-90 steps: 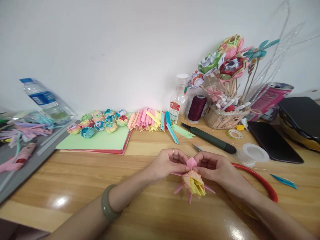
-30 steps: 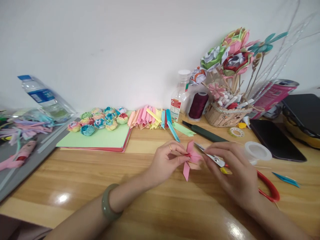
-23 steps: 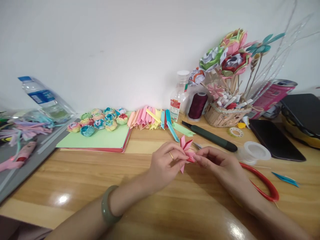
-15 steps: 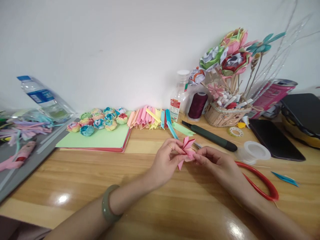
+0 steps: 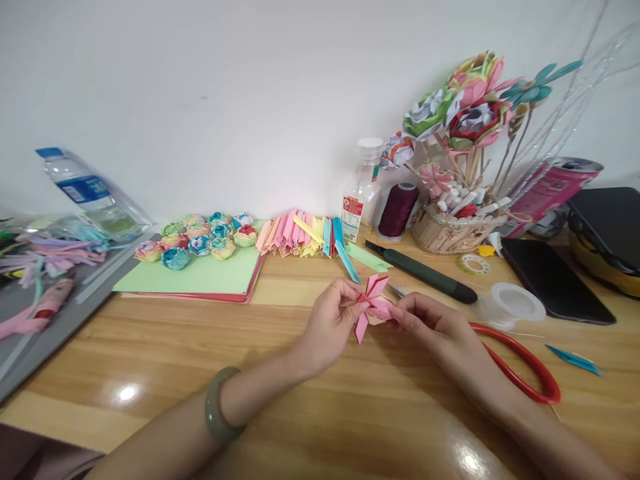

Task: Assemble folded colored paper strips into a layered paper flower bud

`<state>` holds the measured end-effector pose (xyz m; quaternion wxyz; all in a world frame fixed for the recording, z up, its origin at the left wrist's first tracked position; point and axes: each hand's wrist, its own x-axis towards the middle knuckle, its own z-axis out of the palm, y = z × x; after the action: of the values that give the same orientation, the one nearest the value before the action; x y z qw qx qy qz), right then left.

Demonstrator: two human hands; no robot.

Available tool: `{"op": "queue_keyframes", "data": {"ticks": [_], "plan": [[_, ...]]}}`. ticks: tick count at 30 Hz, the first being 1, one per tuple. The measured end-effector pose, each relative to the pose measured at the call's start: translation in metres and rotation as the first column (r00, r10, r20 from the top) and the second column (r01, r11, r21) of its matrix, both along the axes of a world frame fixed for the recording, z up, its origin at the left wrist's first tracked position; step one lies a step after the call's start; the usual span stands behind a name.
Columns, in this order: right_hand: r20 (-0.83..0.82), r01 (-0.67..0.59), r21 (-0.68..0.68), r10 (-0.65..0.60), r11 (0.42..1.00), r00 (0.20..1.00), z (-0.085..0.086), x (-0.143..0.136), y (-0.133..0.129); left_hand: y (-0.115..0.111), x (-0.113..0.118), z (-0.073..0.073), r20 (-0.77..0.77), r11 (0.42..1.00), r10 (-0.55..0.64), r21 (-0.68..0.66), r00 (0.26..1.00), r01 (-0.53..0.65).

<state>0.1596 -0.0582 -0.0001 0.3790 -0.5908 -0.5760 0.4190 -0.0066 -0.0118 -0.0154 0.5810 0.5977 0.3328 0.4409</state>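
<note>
two hands pinch a pink paper flower over the wooden table

at the far left a clear water bottle (image 5: 85, 193) leans over a grey tray (image 5: 60, 313) heaped with pastel paper scraps. next comes a stack of coloured paper sheets (image 5: 200, 280), light green on top, with small folded paper roses (image 5: 200, 240) clustered along its far edge. just beside it lies a fan of folded paper strips (image 5: 300, 237) in pink, yellow and blue. in the middle, above the wooden table (image 5: 150, 347), the left hand (image 5: 327, 327), with a jade bangle on its wrist, grasps the pink paper flower (image 5: 371, 305) with its fingertips from the left, and the right hand (image 5: 430, 327) pinches the same flower from the right. behind them stand a small plastic bottle (image 5: 361, 193) and a dark red thread spool (image 5: 397, 210), with a dark craft knife (image 5: 420, 280) lying in front. further right a basket (image 5: 445, 233) holds tall paper flowers on sticks, then a roll of clear thread (image 5: 510, 303), a red ring (image 5: 525, 363) by the right forearm, and a black phone (image 5: 555, 283).
</note>
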Motion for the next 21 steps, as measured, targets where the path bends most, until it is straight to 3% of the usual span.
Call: {"op": "queue_keyframes", "data": {"ticks": [11,15,19,21], "plan": [[0.031,-0.024,0.059,0.022,0.998,0.999,-0.001,0.0,-0.002,0.003,0.0,0.003,0.068,0.995,0.046,-0.094,0.997,-0.039],[0.028,0.081,0.103,-0.084,0.991,0.996,0.001,0.004,-0.001,0.012,-0.003,0.003,0.179,0.966,0.173,-0.225,0.969,-0.131],[-0.089,0.28,0.149,-0.27,0.948,0.959,0.005,0.004,0.002,0.013,-0.003,0.007,0.317,0.925,0.069,-0.374,0.946,0.058],[-0.149,0.314,0.122,-0.295,0.942,0.944,0.008,0.003,0.004,0.01,-0.003,0.009,0.361,0.887,0.005,-0.432,0.933,0.163]]}}
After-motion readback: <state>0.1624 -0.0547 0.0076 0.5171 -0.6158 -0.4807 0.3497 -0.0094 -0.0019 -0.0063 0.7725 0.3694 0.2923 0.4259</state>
